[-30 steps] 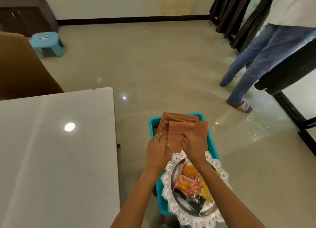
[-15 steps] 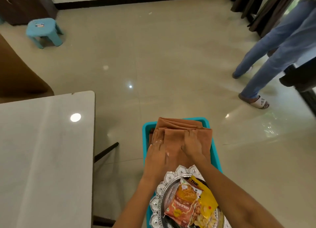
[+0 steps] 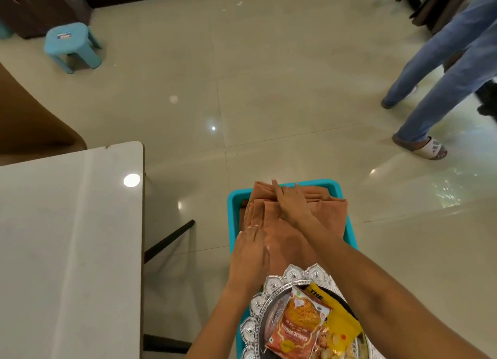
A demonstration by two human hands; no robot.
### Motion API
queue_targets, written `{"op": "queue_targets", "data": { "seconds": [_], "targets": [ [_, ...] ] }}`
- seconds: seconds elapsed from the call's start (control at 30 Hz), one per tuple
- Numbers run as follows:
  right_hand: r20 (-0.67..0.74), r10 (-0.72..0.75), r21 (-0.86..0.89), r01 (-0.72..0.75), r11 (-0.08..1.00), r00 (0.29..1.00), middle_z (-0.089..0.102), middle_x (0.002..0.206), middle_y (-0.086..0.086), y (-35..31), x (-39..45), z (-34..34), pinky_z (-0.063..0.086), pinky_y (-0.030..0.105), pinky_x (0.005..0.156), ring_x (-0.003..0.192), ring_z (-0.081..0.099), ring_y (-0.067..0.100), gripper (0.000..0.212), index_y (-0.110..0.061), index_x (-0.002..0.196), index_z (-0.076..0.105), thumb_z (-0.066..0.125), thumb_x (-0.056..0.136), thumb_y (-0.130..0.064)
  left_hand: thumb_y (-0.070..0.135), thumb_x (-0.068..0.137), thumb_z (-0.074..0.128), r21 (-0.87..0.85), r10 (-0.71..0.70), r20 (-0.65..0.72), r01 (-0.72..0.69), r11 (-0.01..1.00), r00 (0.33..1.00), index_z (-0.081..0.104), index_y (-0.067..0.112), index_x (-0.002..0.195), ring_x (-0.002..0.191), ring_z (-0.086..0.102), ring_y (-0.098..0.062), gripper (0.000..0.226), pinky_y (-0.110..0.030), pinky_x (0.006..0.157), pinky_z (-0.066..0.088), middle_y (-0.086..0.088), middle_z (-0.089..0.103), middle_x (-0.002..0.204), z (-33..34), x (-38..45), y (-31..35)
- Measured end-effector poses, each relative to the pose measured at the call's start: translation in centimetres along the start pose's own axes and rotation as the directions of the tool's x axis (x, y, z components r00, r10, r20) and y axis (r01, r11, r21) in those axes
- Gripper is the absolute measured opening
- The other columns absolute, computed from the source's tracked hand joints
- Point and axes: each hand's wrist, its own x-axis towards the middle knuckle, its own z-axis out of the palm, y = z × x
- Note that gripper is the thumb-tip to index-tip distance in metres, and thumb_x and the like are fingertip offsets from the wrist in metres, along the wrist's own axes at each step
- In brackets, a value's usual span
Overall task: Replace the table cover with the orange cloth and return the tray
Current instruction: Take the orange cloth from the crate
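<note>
A folded orange cloth lies in a teal plastic basket on the floor, right of the bare white table. My right hand lies flat on the far folds of the cloth, fingers spread. My left hand rests flat on the cloth's near left edge, fingers together. Neither hand visibly grips the fabric. A silver scalloped tray sits on the near end of the basket, holding an orange snack packet and a yellow packet.
A person in blue jeans and sandals stands at the far right. A small blue stool is at the far left beside a dark cabinet. A brown chair stands behind the table. Tiled floor lies beyond the basket.
My right hand slid further across the cloth to its far folds. My left hand stayed at the near left edge. The view tilted down and drew closer.
</note>
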Motion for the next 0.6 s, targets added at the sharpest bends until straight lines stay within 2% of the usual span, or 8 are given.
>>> {"op": "queue_targets", "data": {
  "seconds": [0.1, 0.17, 0.23, 0.33, 0.4, 0.47, 0.5, 0.6],
  "targets": [
    [-0.011, 0.007, 0.0, -0.007, 1.0, 1.0, 0.045, 0.139, 0.011, 0.1, -0.5, 0.5, 0.018, 0.042, 0.113, 0.126, 0.042, 0.029, 0.061, -0.009, 0.146, 0.023, 0.047, 0.091, -0.012, 0.026, 0.093, 0.051, 0.004, -0.004, -0.004, 0.004, 1.0, 1.0, 0.059, 0.016, 0.118, 0.116, 0.052, -0.018, 0.028, -0.037, 0.105, 0.039, -0.003, 0.059, 0.124, 0.1, 0.0, 0.2],
    [0.053, -0.015, -0.011, 0.016, 1.0, 0.998, 0.051, 0.131, 0.011, 0.3, -1.1, 0.6, 0.026, 0.039, 0.106, 0.121, 0.044, 0.029, 0.04, -0.012, 0.132, 0.046, 0.046, 0.092, -0.017, 0.026, 0.093, 0.05, 0.006, 0.002, -0.011, -0.001, 1.0, 1.0, 0.059, 0.016, 0.117, 0.116, 0.052, -0.018, 0.028, -0.036, 0.105, 0.039, -0.002, 0.059, 0.124, 0.2, -0.2, 0.1],
    [0.066, -0.02, 0.056, 0.017, 0.998, 0.998, 0.051, 0.131, 0.01, 0.7, -1.6, 0.9, 0.028, 0.036, 0.103, 0.121, 0.042, 0.028, 0.033, -0.012, 0.123, 0.055, 0.044, 0.093, -0.018, 0.025, 0.092, 0.05, 0.005, 0.008, -0.019, -0.008, 1.0, 1.0, 0.06, 0.015, 0.115, 0.116, 0.053, -0.019, 0.027, -0.038, 0.105, 0.04, -0.003, 0.059, 0.124, 0.1, -0.6, -0.1],
    [-0.035, -0.038, 0.146, 0.043, 0.988, 0.999, 0.02, 0.156, 0.005, 1.1, -2.1, 0.9, 0.01, 0.04, 0.117, 0.142, 0.016, 0.023, 0.032, -0.013, 0.121, 0.058, 0.047, 0.091, -0.015, 0.027, 0.092, 0.045, -0.002, 0.011, -0.052, -0.011, 1.0, 0.999, 0.059, 0.015, 0.117, 0.115, 0.054, -0.019, 0.032, -0.039, 0.106, 0.04, -0.003, 0.06, 0.123, -0.3, -1.5, -0.4],
    [0.028, -0.117, 0.072, 0.114, 0.991, 0.993, -0.004, 0.159, 0.001, 1.4, -1.8, 0.5, -0.001, 0.046, 0.118, 0.146, -0.007, 0.023, 0.019, -0.011, 0.103, 0.064, 0.051, 0.09, -0.015, 0.03, 0.092, 0.042, -0.009, 0.011, -0.062, -0.011, 1.0, 0.998, 0.058, 0.015, 0.121, 0.114, 0.055, -0.019, 0.037, -0.037, 0.106, 0.038, -0.003, 0.061, 0.122, -0.5, -1.9, -0.6],
    [0.113, -0.16, 0.037, 0.156, 0.987, 0.981, -0.01, 0.158, 0.001, 1.1, -0.9, -0.6, -0.002, 0.049, 0.117, 0.145, -0.01, 0.025, 0.004, -0.016, 0.089, 0.062, 0.058, 0.087, -0.017, 0.024, 0.09, 0.052, 0.008, 0.028, -0.077, -0.028, 1.0, 0.997, 0.059, 0.015, 0.119, 0.111, 0.058, -0.019, 0.032, -0.035, 0.103, 0.039, -0.003, 0.063, 0.118, -0.6, -2.1, -0.8],
    [0.166, -0.173, 0.027, 0.171, 0.985, 0.971, -0.006, 0.159, 0.002, 0.7, -0.3, -1.1, 0.001, 0.05, 0.117, 0.146, -0.007, 0.025, 0.009, -0.017, 0.093, 0.062, 0.062, 0.085, -0.017, 0.021, 0.088, 0.057, 0.015, 0.034, -0.077, -0.033, 0.999, 0.996, 0.06, 0.015, 0.118, 0.109, 0.059, -0.019, 0.031, -0.034, 0.101, 0.041, -0.003, 0.064, 0.117, -0.6, -2.2, -0.9],
    [0.233, -0.17, 0.08, 0.155, 0.985, 0.958, 0.027, 0.15, 0.011, 0.0, 1.3, -1.5, 0.019, 0.045, 0.114, 0.14, 0.023, 0.029, 0.058, -0.01, 0.129, 0.044, 0.067, 0.076, -0.014, 0.023, 0.085, 0.064, 0.036, 0.027, -0.048, -0.026, 0.999, 0.998, 0.06, 0.014, 0.12, 0.109, 0.06, -0.02, 0.036, -0.035, 0.099, 0.043, -0.004, 0.064, 0.117, -0.5, -2.4, -1.2]
  ]
}}
